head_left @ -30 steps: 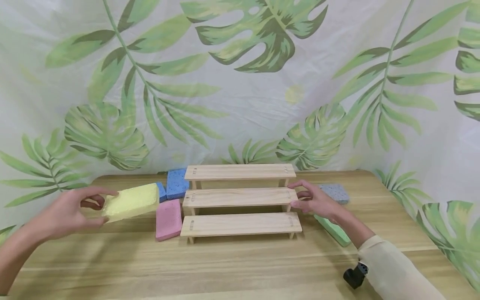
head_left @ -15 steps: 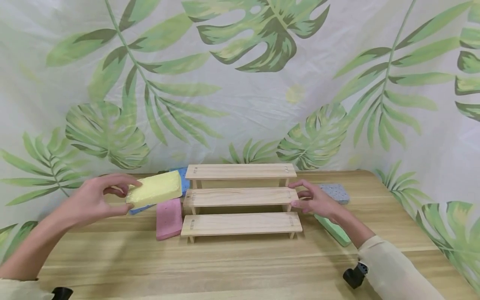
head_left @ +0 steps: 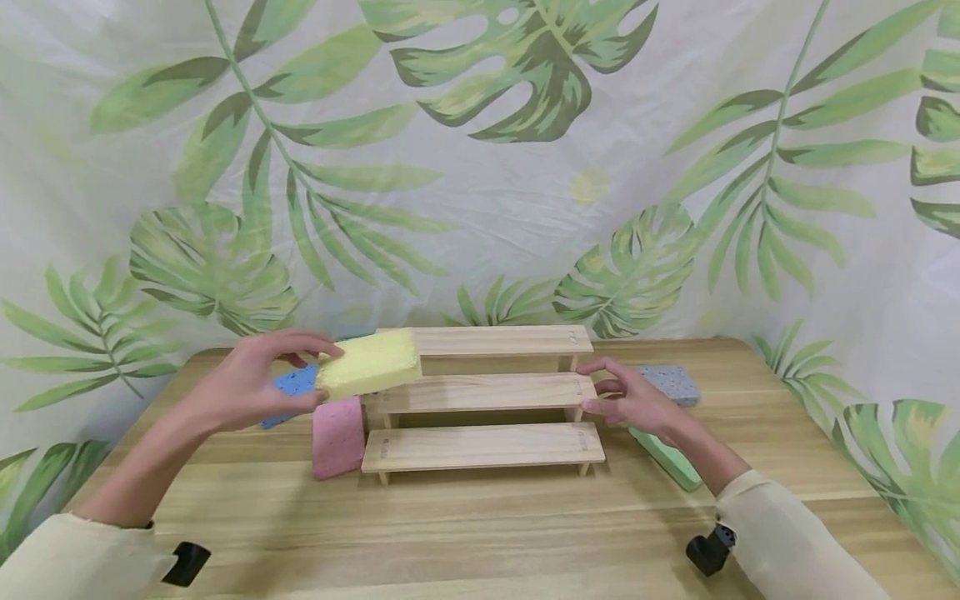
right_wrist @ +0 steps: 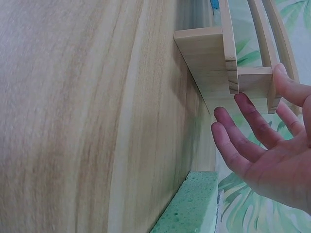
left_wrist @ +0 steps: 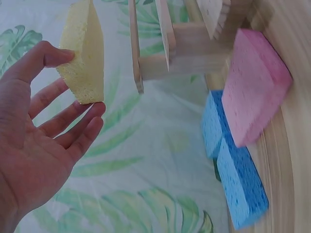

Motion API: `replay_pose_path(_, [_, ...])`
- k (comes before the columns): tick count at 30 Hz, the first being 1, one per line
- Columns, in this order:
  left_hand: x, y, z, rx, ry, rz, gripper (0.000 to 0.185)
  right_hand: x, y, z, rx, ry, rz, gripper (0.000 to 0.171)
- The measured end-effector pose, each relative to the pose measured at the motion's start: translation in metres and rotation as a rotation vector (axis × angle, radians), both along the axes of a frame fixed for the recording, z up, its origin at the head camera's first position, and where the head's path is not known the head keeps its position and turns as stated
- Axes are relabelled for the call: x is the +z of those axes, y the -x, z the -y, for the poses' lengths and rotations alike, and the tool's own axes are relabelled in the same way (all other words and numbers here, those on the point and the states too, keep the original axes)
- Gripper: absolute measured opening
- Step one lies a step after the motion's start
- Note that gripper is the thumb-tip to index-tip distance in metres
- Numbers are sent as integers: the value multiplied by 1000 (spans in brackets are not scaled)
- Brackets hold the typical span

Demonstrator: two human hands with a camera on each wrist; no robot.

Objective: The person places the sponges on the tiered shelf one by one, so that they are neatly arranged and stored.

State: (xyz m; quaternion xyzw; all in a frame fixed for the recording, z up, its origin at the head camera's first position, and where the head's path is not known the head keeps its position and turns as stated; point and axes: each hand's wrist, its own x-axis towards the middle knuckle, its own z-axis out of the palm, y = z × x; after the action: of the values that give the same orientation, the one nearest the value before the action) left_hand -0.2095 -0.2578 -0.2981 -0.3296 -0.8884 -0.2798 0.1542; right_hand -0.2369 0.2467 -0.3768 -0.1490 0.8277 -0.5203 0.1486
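Pinching yellow sponge (head_left: 369, 363), left hand (head_left: 251, 383), apparently above rack (head_left: 480, 392).

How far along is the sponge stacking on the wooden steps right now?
Done: nothing sits on the three-tier wooden rack; all its shelves are bare. In hand: the left hand holds the yellow sponge above the rack's left end, while the right hand touches its right end. Left: the pink sponge, blue sponges, grey sponge and green sponge lie on the table.
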Motion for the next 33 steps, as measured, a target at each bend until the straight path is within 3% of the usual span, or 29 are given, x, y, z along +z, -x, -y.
replay_pose_path(10, [0,19,-30,-67,-18,112,39,0,-1,2,-13,-9,5,53])
replay_pose_path(18, [-3,31,-49,-50,-38,178,37,3,-1,3,5,4,-6,55])
replay_pose_path(33, [-10,43,-79,-71,-105,213,35,5,-1,3,10,-7,0,54])
